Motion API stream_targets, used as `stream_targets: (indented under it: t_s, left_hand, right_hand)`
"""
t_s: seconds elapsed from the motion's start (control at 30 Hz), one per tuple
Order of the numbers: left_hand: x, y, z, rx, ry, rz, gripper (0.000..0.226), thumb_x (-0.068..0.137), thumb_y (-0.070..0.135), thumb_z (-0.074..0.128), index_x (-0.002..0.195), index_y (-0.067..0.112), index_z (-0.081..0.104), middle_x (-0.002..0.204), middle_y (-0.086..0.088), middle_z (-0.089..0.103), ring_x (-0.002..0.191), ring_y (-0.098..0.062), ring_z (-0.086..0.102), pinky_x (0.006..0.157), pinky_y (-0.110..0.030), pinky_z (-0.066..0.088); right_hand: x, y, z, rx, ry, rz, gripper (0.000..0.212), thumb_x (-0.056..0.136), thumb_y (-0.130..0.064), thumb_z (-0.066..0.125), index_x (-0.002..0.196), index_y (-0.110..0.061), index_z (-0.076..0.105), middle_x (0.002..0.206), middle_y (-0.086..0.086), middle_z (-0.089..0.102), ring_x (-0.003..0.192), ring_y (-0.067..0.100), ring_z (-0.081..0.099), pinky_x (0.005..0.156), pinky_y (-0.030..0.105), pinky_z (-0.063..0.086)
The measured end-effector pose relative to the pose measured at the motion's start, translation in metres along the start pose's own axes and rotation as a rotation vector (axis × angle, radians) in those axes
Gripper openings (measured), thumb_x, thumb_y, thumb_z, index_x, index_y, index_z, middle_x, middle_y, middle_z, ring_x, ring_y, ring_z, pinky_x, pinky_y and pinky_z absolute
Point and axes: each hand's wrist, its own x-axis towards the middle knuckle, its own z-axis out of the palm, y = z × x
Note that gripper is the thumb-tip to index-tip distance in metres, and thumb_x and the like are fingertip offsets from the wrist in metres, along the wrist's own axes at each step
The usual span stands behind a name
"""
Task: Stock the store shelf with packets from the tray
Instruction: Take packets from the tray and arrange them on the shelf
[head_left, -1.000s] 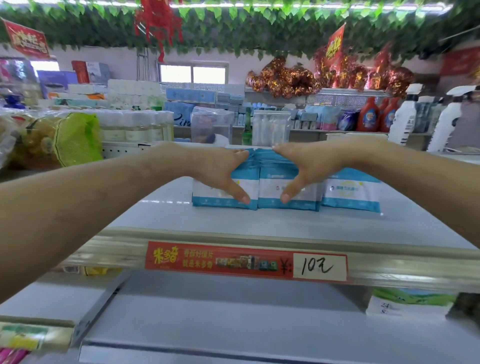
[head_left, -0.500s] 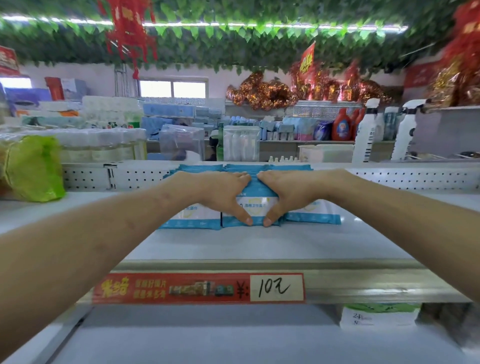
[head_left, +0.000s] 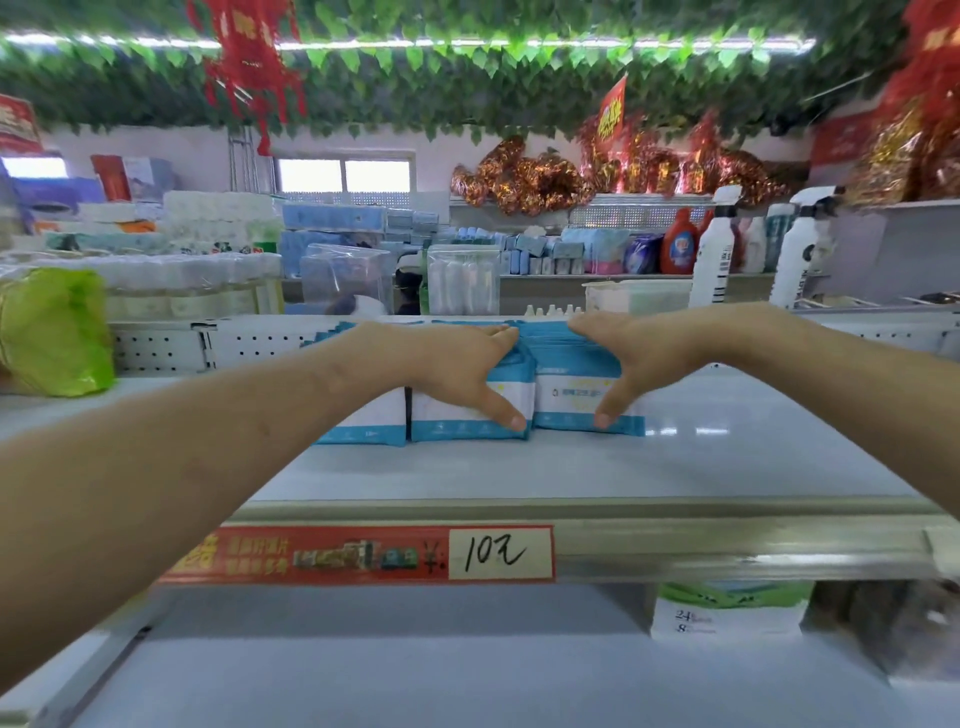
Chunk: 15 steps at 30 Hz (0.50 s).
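while half a second ago the two thumbs nearly met on the middle row, they now stand apart. the left hand (head_left: 457, 364) lays straight fingers along the top of the middle row of blue-and-white packets (head_left: 467, 415), thumb down its front, and the right hand (head_left: 628, 353) lies the same way on the row at 3 o'clock of it. neither hand curls round anything; both lie spread and press. the packets stand in three rows far back on the upper shelf (head_left: 571, 467), close to the perforated back rail (head_left: 249, 343) at 12 o'clock. i judge this batch is being squared up and is nearly placed; the tray is out of view. a green bag (head_left: 52, 332) at 9 o'clock, spray bottles (head_left: 714, 254) at 2 o'clock, the price label (head_left: 363, 553) at 6 o'clock and a white carton (head_left: 727, 613) at 5 o'clock sit well apart; nothing blocks the hands.
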Motion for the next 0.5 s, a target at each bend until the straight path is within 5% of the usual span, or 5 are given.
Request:
stream_targets:
  t_s: [0.23, 0.5]
  left_hand:
    - [0.035, 0.040, 0.001, 0.093, 0.050, 0.031, 0.133, 0.071, 0.095, 0.053, 0.166, 0.015, 0.004, 0.174, 0.000, 0.010, 0.155, -0.025, 0.027, 0.123, -0.047, 0.033]
    - [0.056, 0.053, 0.006, 0.189, 0.056, -0.033, 0.118, 0.084, 0.082, 0.058, 0.165, 0.011, 0.009, 0.174, -0.006, 0.014, 0.154, -0.029, 0.030, 0.118, -0.047, 0.038]
  right_hand:
    - [0.002, 0.031, 0.028, 0.014, 0.019, -0.024, 0.137, 0.066, -0.072, 0.083, 0.165, -0.022, 0.001, 0.170, -0.006, 0.012, 0.153, 0.017, 0.019, 0.125, 0.033, 0.019]
    - [0.022, 0.043, 0.031, -0.016, 0.044, -0.100, 0.128, 0.070, -0.072, 0.080, 0.163, -0.025, 0.007, 0.165, -0.005, 0.023, 0.147, 0.017, 0.031, 0.123, 0.038, 0.027]
